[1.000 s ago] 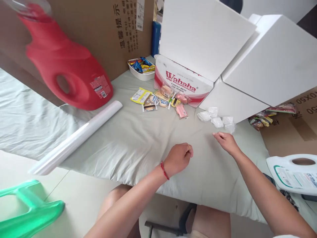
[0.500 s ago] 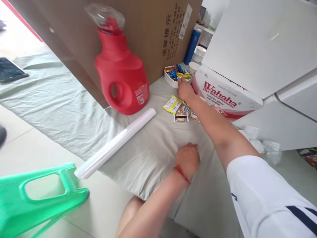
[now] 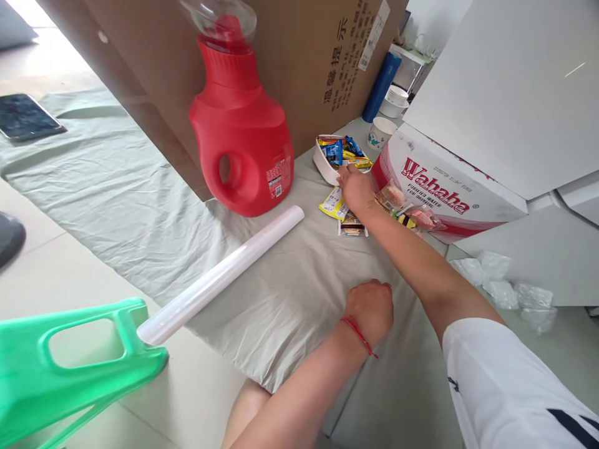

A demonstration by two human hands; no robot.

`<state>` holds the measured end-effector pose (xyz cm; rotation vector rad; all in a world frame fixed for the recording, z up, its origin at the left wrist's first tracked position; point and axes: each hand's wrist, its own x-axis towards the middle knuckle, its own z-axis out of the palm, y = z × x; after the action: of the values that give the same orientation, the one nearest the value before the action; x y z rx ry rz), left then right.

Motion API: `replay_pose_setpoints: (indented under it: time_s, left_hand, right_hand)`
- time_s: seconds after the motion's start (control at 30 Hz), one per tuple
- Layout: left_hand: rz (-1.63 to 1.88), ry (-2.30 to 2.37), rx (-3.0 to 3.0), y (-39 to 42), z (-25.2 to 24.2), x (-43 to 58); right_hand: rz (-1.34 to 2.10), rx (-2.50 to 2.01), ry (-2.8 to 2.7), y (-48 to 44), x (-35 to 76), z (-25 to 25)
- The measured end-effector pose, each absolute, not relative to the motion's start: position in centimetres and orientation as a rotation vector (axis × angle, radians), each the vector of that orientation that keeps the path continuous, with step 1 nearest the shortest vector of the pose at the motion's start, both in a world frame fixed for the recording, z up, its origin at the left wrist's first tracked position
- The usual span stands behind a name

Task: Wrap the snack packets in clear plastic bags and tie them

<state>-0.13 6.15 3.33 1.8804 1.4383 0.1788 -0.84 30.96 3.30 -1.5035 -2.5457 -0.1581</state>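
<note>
My right hand (image 3: 356, 187) reaches far forward, palm down, over a pile of small snack packets (image 3: 352, 223) lying on the grey cloth, right beside a white tray of wrapped candies (image 3: 322, 163). Whether its fingers grip a packet is hidden. A yellow packet (image 3: 332, 202) lies just left of that hand. My left hand (image 3: 372, 310), with a red string at the wrist, rests as a loose fist on the cloth nearer to me and holds nothing.
A red detergent jug (image 3: 243, 137) and a white roll (image 3: 219, 274) lie left of the packets. Behind stand a brown carton (image 3: 304, 50), a Wahaha box (image 3: 449, 193), white boxes, a paper cup (image 3: 380, 132) and a blue bottle (image 3: 381, 86). Clear bags (image 3: 503, 284) right; green stool (image 3: 70, 368); phone (image 3: 25, 117).
My right hand went from near the clear bags to the candy tray, then drew back slightly onto the snack pile. The view swung left. My left fist stayed put.
</note>
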Motion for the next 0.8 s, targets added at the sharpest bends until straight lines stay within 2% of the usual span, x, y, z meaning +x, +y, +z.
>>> replay_pose_setpoints:
  time_s: [0.23,0.4,0.6,0.7,0.8]
  left_hand:
    - [0.196,1.417,1.93,5.6,3.2,1.0]
    - [0.115,1.385,1.982,4.8,3.6,1.2]
    - [0.138,1.388,2.033,3.3,3.7,0.9]
    - [0.168,1.405,2.03,3.0,3.8,0.5]
    - [0.299,1.478,1.958,3.3,4.1,-0.2]
  right_hand:
    - [0.008,-1.143,-2.481,20.4,3.3,5.3]
    - [0.307,-1.042,-2.027,14.0,9.0,8.3]
    - [0.949,-1.125,-0.976,15.5,17.8,8.8]
    - [1.066,-1.176,-0.64,16.7,21.3,7.8]
    - [1.092,-1.113,-0.593,15.8,23.4,8.0]
